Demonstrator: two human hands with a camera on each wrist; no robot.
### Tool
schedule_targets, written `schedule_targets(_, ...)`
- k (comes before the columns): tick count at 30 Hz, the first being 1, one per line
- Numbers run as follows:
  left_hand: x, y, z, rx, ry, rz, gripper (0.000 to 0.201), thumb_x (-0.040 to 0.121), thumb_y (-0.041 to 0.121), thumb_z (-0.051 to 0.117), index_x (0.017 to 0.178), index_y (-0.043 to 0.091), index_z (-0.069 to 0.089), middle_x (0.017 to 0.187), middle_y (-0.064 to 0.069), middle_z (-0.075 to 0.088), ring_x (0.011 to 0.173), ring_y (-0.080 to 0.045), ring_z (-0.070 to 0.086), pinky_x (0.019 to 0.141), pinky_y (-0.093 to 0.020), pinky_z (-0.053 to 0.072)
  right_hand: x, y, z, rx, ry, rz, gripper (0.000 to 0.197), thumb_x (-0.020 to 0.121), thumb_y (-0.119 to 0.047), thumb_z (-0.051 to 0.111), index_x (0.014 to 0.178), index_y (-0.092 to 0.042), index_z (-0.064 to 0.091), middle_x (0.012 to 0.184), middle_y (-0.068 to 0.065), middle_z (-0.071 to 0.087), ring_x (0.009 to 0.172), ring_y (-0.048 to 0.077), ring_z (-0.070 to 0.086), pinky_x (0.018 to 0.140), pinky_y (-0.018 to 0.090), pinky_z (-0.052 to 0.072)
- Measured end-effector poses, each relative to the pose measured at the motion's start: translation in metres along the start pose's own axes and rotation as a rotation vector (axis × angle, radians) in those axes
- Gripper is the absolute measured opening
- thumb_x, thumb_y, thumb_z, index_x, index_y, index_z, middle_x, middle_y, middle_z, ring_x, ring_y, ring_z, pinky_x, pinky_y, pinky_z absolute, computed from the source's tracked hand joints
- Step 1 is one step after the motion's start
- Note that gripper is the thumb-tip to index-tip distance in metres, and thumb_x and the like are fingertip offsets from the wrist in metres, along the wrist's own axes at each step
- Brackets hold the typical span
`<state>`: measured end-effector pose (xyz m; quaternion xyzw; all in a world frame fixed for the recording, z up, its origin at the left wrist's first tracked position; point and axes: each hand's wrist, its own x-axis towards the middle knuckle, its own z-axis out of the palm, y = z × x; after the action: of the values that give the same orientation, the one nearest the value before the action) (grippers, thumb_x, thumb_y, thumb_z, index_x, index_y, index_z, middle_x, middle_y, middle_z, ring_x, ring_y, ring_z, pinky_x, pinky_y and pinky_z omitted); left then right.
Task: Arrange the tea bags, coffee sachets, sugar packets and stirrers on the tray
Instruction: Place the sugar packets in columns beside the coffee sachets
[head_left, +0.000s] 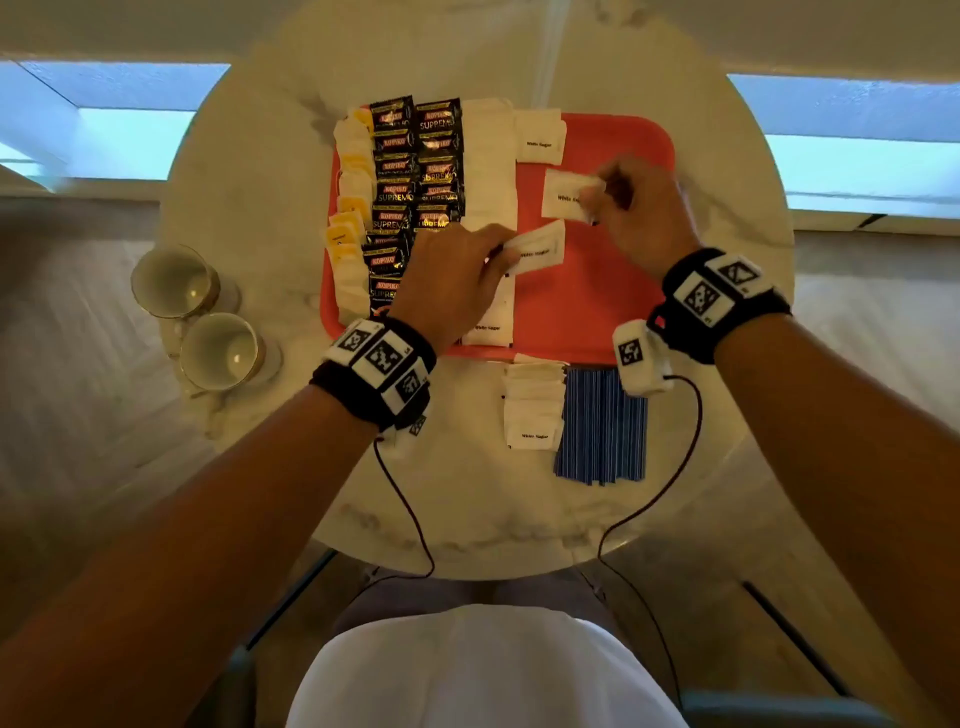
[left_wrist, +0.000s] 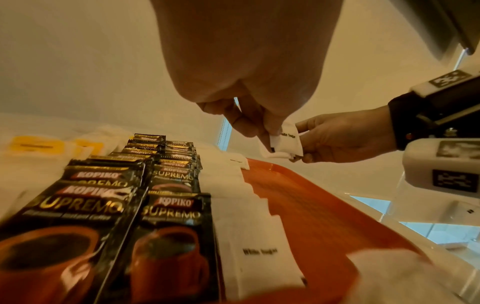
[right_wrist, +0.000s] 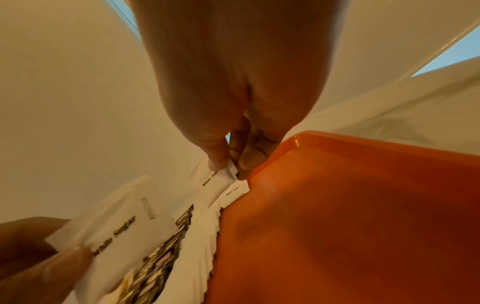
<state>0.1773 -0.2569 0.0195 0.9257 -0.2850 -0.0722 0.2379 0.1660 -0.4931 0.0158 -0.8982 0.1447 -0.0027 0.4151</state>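
Observation:
A red tray (head_left: 597, 291) lies on the round marble table. Along its left side run tea bags (head_left: 349, 208) with yellow tags, two columns of black coffee sachets (head_left: 415, 171) and a column of white sugar packets (head_left: 487, 171). One more sugar packet (head_left: 540, 136) lies at the tray's far edge. My left hand (head_left: 506, 254) pinches a sugar packet (head_left: 537, 249) above the tray's middle. My right hand (head_left: 592, 205) pinches another sugar packet (head_left: 566, 195) just beyond it. In the right wrist view thumb and finger grip that packet (right_wrist: 218, 181) by its end.
A pile of sugar packets (head_left: 534, 410) and a bundle of blue striped stirrers (head_left: 602, 426) lie on the table just in front of the tray. Two empty cups (head_left: 176, 280) stand at the table's left edge. The tray's right half shows bare red.

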Motion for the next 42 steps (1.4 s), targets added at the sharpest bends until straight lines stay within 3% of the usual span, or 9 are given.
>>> schedule_targets(6, 0.046, -0.02, 0.006, 0.013, -0.006, -0.011, 0.034, 0.102, 0.041, 0.044, 0.125, 0.022, 0.06, 0.091, 0.005, 0.068, 0.081, -0.015, 0.056, 0.093, -0.042, 0.038, 0.075, 0.017, 0.022, -0.056, -0.015, 0.011, 0.016, 0.092, -0.024, 0.068, 0.103, -0.012, 0.065, 0.078, -0.013, 0.053, 0.067, -0.004, 0.045, 0.062, 0.003, 0.037)
schedule_targets(12, 0.064, -0.032, 0.015, -0.02, -0.031, 0.001, 0.032, 0.102, 0.039, 0.044, 0.123, 0.021, 0.061, 0.089, 0.006, 0.07, 0.081, -0.015, 0.057, 0.092, -0.046, 0.043, 0.105, 0.024, 0.038, -0.106, -0.057, 0.036, 0.02, 0.092, -0.028, 0.067, 0.107, -0.014, 0.065, 0.092, -0.004, 0.061, 0.082, 0.008, 0.054, 0.063, 0.007, 0.038)
schedule_targets(18, 0.076, -0.037, 0.02, 0.006, -0.062, 0.01, 0.034, 0.103, 0.039, 0.043, 0.125, 0.02, 0.059, 0.095, 0.004, 0.071, 0.089, -0.018, 0.059, 0.098, -0.043, 0.037, 0.109, 0.021, 0.039, -0.029, -0.041, 0.089, 0.021, 0.088, -0.027, 0.073, 0.102, -0.017, 0.061, 0.085, -0.006, 0.064, 0.073, 0.004, 0.057, 0.062, 0.006, 0.044)
schedule_targets(20, 0.082, -0.037, 0.02, 0.014, -0.059, 0.001, 0.035, 0.103, 0.04, 0.041, 0.126, 0.021, 0.059, 0.097, 0.005, 0.07, 0.091, -0.019, 0.058, 0.097, -0.042, 0.035, 0.104, 0.016, 0.034, 0.012, -0.008, 0.121, 0.019, 0.094, -0.034, 0.065, 0.1, -0.018, 0.058, 0.082, -0.007, 0.062, 0.067, 0.001, 0.055, 0.061, 0.009, 0.045)
schedule_targets(24, 0.096, -0.04, 0.017, -0.014, 0.0, -0.006, 0.036, 0.102, 0.043, 0.039, 0.123, 0.021, 0.059, 0.095, 0.005, 0.07, 0.085, -0.018, 0.058, 0.097, -0.043, 0.04, 0.085, 0.001, 0.02, 0.186, -0.084, 0.108, 0.048, 0.103, -0.054, 0.039, 0.108, -0.013, 0.062, 0.091, -0.005, 0.067, 0.075, 0.005, 0.06, 0.072, 0.021, 0.049)
schedule_targets(28, 0.109, -0.035, 0.013, -0.034, 0.05, -0.009, 0.032, 0.102, 0.041, 0.041, 0.121, 0.022, 0.059, 0.096, 0.009, 0.069, 0.088, -0.017, 0.057, 0.093, -0.036, 0.033, 0.067, 0.0, 0.013, 0.236, -0.201, -0.04, 0.024, 0.101, -0.032, 0.056, 0.106, -0.01, 0.064, 0.086, -0.009, 0.066, 0.079, 0.009, 0.062, 0.076, 0.026, 0.052)
schedule_targets(31, 0.112, -0.034, 0.014, -0.06, 0.086, -0.02, 0.027, 0.099, 0.038, 0.049, 0.12, 0.026, 0.06, 0.1, 0.016, 0.067, 0.09, -0.007, 0.054, 0.091, -0.029, 0.027, 0.066, 0.01, 0.015, 0.185, -0.175, -0.032, 0.008, 0.097, -0.027, 0.062, 0.102, -0.022, 0.063, 0.09, -0.004, 0.069, 0.085, 0.02, 0.067, 0.082, 0.035, 0.054)
schedule_targets(37, 0.093, -0.04, 0.018, -0.079, 0.083, -0.019, 0.023, 0.095, 0.035, 0.053, 0.117, 0.031, 0.059, 0.099, 0.019, 0.063, 0.09, 0.0, 0.05, 0.09, -0.03, 0.033, 0.076, 0.03, 0.023, 0.024, -0.147, 0.088, 0.019, 0.097, -0.029, 0.063, 0.107, -0.014, 0.064, 0.092, 0.002, 0.072, 0.071, -0.001, 0.06, 0.063, 0.006, 0.042)
schedule_targets(42, 0.066, -0.041, 0.026, -0.065, 0.072, -0.001, 0.021, 0.096, 0.033, 0.055, 0.116, 0.03, 0.06, 0.1, 0.018, 0.062, 0.093, -0.002, 0.049, 0.089, -0.03, 0.03, 0.087, 0.026, 0.037, -0.015, -0.111, 0.116, 0.017, 0.089, -0.028, 0.071, 0.101, -0.017, 0.064, 0.092, 0.005, 0.073, 0.085, 0.017, 0.069, 0.072, 0.019, 0.049)
